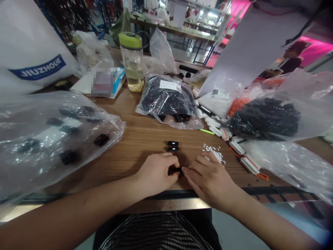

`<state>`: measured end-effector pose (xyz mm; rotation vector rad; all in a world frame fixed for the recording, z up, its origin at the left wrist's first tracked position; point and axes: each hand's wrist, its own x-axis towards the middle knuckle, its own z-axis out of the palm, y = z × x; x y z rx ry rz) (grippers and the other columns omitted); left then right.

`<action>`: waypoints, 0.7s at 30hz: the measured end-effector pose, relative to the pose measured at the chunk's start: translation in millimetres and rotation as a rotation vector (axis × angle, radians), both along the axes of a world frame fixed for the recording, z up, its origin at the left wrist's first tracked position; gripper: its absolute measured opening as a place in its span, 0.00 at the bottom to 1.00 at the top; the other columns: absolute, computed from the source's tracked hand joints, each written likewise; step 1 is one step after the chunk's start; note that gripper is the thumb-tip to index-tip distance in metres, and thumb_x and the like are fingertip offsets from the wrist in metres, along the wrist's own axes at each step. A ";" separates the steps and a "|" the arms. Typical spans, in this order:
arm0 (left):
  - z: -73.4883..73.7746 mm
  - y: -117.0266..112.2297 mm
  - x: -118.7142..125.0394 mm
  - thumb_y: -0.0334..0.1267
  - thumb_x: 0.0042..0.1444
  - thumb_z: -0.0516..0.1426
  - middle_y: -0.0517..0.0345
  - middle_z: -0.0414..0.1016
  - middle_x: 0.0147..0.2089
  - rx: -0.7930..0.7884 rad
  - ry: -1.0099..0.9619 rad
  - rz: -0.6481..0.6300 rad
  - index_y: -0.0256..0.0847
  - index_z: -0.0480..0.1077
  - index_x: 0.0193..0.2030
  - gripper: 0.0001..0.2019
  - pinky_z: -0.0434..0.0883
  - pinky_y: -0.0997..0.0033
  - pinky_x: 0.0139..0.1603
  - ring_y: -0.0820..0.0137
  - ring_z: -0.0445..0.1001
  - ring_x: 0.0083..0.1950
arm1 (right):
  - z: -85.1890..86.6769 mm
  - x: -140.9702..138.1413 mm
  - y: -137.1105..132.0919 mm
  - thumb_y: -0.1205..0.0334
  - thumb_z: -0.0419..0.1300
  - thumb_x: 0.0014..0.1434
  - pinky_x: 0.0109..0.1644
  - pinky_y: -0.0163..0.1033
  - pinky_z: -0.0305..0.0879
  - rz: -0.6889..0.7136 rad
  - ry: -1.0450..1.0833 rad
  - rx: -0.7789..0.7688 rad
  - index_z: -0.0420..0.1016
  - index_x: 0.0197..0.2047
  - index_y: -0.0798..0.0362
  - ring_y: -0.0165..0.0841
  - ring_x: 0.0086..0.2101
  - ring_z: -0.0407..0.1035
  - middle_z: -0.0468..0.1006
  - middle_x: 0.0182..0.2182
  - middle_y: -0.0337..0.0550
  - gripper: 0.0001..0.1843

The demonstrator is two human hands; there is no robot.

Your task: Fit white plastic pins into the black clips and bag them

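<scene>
My left hand (158, 173) is closed round a small black plastic part (177, 169) near the table's front edge. From the other side my right hand (208, 175) meets it, fingertips bunched at the part's end; what they pinch, if anything, is too small to make out. Just beyond my hands lie two black plastic pieces (173, 146) with white marks on them, one behind the other. A heap of tiny white pegs (217, 154) spreads beside and partly behind my right hand.
A clear bag of black parts (169, 93) lies ahead, with a green-lidded bottle (133, 62) behind it. Another plastic bag (52, 135) covers the left side. White cases with orange edging (249, 165) and a bag of dark parts (270, 118) line the right.
</scene>
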<state>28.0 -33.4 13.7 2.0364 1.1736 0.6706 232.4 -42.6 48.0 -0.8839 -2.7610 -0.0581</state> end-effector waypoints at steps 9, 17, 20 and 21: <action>0.0 0.5 -2.4 0.32 0.53 0.58 0.60 0.73 0.32 0.005 0.043 -0.003 0.41 0.75 0.35 0.04 0.63 0.72 0.29 0.74 0.67 0.27 | 7.1 44.1 29.2 0.61 0.57 0.64 0.36 0.40 0.60 -0.375 0.148 -0.264 0.81 0.33 0.51 0.33 0.28 0.71 0.81 0.27 0.41 0.12; 2.5 0.6 -2.3 0.32 0.53 0.59 0.61 0.72 0.32 -0.005 0.058 0.002 0.41 0.74 0.34 0.03 0.62 0.72 0.29 0.74 0.67 0.27 | -7.1 42.1 28.1 0.63 0.60 0.61 0.44 0.44 0.59 -0.380 0.013 -0.303 0.80 0.29 0.50 0.34 0.31 0.73 0.81 0.27 0.40 0.10; 2.1 0.8 -2.6 0.32 0.54 0.59 0.61 0.72 0.33 -0.011 0.056 0.003 0.41 0.74 0.35 0.03 0.62 0.72 0.29 0.74 0.67 0.28 | -6.6 35.2 29.5 0.64 0.59 0.59 0.43 0.43 0.58 -0.480 -0.044 -0.304 0.77 0.26 0.52 0.32 0.26 0.70 0.79 0.23 0.39 0.11; 1.8 0.9 -2.8 0.32 0.54 0.59 0.61 0.72 0.33 -0.013 0.057 0.001 0.41 0.74 0.35 0.03 0.62 0.72 0.29 0.74 0.67 0.28 | -5.6 34.9 30.8 0.64 0.59 0.59 0.41 0.42 0.58 -0.510 -0.055 -0.313 0.76 0.25 0.53 0.31 0.24 0.69 0.78 0.22 0.39 0.11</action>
